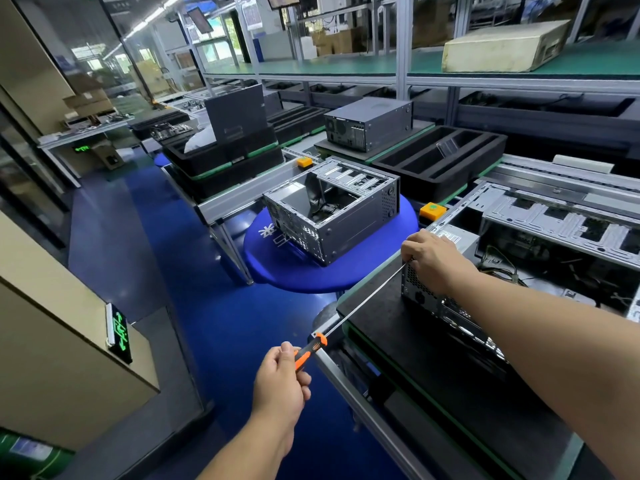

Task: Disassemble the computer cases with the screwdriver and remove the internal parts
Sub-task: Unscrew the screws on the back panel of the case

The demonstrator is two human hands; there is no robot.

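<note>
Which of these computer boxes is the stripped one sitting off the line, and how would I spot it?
Find the round blue stool in the aisle, left of the workbench. The open computer case sits on it. Unlike the closed black case behind, its top and side are off, showing bare metal inside.

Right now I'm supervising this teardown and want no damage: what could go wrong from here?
1. The screwdriver is long and held only at its handle's end by the left hand; its tip could slip off the screw and hit the right hand guiding it.
2. The open computer case sits near the bench edge; pushing might shift it.
3. A freed screw could drop to the floor.
</note>
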